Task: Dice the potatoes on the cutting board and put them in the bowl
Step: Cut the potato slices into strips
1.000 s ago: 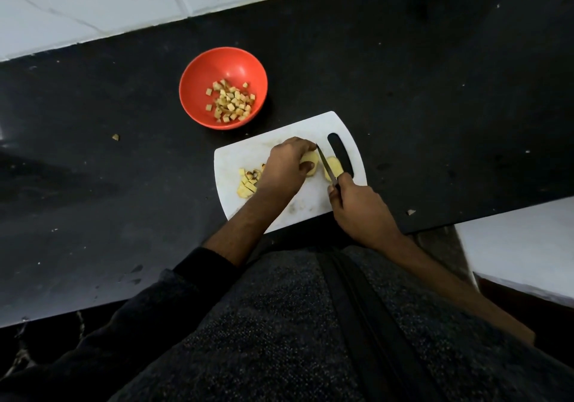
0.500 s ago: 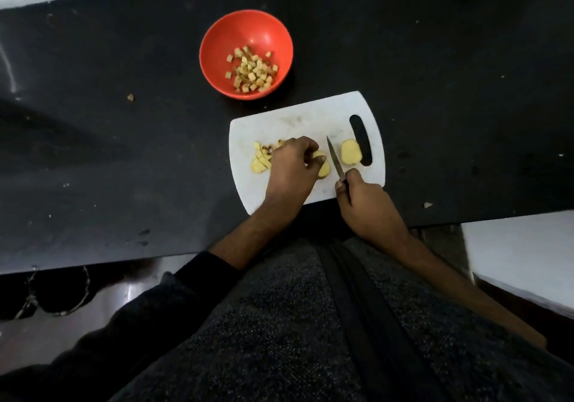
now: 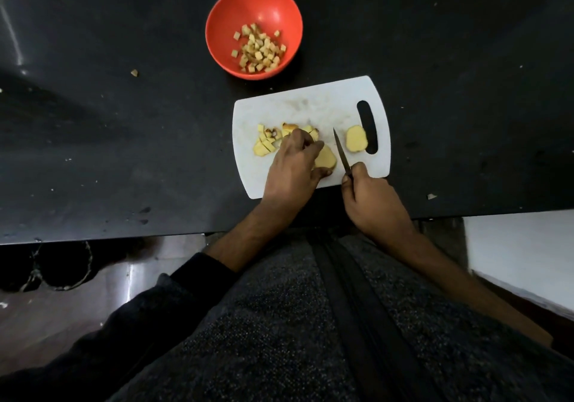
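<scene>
Shifted slightly apart since before, left hand point(image 3: 293, 165) curls over a potato piece point(image 3: 325, 158) mid-cutting board point(image 3: 310, 106), right hand point(image 3: 369, 196) grips the knife point(image 3: 341, 153) beside it; potato slice point(image 3: 356, 139) by the board's handle slot, red bowl point(image 3: 254, 30) of dice beyond.

The left hand point(image 3: 293, 168) covers the near part of the cut potato pieces point(image 3: 267, 140) and the left side of the potato chunk point(image 3: 325, 159) it holds, so the number of pieces beneath cannot be counted. The knife point(image 3: 341, 153) shows only its blade; the handle is enclosed by the right hand point(image 3: 371, 201). The diced potato point(image 3: 259, 49) in the bowl point(image 3: 217, 28) is too blurred to count. The desk point(image 3: 124, 137) is cut off at the left, top and right edges.
</scene>
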Motion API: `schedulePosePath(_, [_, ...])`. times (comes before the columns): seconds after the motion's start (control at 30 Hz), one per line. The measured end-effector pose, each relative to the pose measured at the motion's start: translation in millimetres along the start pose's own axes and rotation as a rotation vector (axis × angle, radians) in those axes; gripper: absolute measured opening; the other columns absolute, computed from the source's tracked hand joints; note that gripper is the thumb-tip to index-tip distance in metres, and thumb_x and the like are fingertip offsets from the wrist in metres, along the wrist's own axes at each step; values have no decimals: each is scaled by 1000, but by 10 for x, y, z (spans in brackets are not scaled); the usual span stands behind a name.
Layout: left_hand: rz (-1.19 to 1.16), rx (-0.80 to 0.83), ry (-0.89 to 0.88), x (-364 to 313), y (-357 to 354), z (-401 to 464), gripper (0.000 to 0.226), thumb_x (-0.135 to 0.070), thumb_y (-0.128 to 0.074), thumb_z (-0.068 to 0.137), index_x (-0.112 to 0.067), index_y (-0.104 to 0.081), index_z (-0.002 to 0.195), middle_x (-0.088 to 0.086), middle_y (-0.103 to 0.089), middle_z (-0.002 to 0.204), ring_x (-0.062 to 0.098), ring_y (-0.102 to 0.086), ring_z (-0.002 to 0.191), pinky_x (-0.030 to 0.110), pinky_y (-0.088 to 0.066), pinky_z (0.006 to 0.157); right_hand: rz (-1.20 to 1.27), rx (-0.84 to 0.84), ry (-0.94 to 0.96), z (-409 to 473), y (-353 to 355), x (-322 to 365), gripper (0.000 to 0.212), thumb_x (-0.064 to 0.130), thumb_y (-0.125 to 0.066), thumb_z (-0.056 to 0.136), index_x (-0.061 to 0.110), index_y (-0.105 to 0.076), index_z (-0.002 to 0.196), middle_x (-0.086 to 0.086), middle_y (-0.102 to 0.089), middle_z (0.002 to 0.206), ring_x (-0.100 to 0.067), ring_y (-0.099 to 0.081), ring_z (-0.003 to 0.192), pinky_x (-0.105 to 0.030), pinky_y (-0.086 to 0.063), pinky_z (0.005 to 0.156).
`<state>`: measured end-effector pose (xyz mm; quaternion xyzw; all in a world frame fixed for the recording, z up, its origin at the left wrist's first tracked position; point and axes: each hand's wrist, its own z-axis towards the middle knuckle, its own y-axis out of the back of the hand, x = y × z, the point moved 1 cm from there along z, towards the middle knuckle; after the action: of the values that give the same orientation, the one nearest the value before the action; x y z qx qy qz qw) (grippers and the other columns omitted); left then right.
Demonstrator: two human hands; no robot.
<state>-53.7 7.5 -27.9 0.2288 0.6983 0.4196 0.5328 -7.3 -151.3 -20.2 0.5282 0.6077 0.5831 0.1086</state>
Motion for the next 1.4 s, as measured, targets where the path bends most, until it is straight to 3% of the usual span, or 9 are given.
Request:
schedulePosePath(0.17, [-36,48,59,-33,-14,31,44,-21,-76,86,-4,-65,125,11,-53,117,30,-53,109,44,-51,84,-19,80,-16,-56,-39,25,17,33,-34,104,18,-33,95,0,-43,65,-29,-44,56,-37,-35,54])
schedulePosePath(0.37, [-40,92,64,-48,6,70,44,-16,-78,84,-1,-66,123,15,-52,117,32,-55,106,43,-50,85,-93,99,-28,-58,-3,136,15,32,-32,105,19,-32,97,-4,-46,74,-29,-44,62,-37,-34,56])
schedulePosePath(0.5, [-25,121,84,-63,-4,85,36,-8,-77,83,0,-67,117,14,-51,117,35,-57,101,47,-52,83,-182,79,-25,-70,32,152,11,28,-33,104,18,-33,100,-9,-54,77,-38,-58,69,-35,-31,56])
schedulePosePath(0.63, [-8,123,75,-63,-30,76,35,-3,-75,83,0,-64,116,15,-50,116,36,-58,100,49,-53,80,-186,126,-41,-105,71,172,10,25,-34,103,20,-28,97,-4,-45,72,-39,-61,73,-36,-33,56])
schedulePosePath(0.87, [18,127,48,-98,-79,109,33,1,-70,83,0,-63,115,15,-49,115,35,-56,101,49,-54,78,-248,123,-65,-101,106,157,13,23,-35,102,15,-37,112,-13,-64,88,-40,-64,77,-37,-36,58])
schedulePosePath(1.03, [43,127,41,-119,-84,126,30,2,-69,84,0,-64,114,14,-49,116,33,-57,101,47,-54,77,-218,131,-82,-92,104,142,9,22,-35,102,16,-35,108,-6,-53,77,-38,-60,73,-37,-35,58])
schedulePosePath(1.13, [43,120,38,-114,-100,116,30,4,-69,83,0,-63,112,14,-49,113,32,-56,97,47,-54,75,-108,153,-100,-81,66,129,8,24,-34,103,20,-29,98,3,-38,66,-32,-47,63,-38,-35,58])
schedulePosePath(1.27, [26,130,41,-121,-79,116,29,2,-68,84,1,-63,113,14,-48,115,31,-55,99,43,-52,75,-25,180,-118,-30,34,117,11,27,-33,104,21,-29,95,2,-40,69,-30,-44,63,-39,-37,60])
schedulePosePath(1.4, [27,138,40,-122,-67,141,29,0,-71,83,0,-64,111,14,-49,114,33,-56,96,49,-54,75,-24,205,-152,-5,7,115,10,24,-36,102,21,-29,95,1,-41,73,-28,-46,66,-40,-36,61])
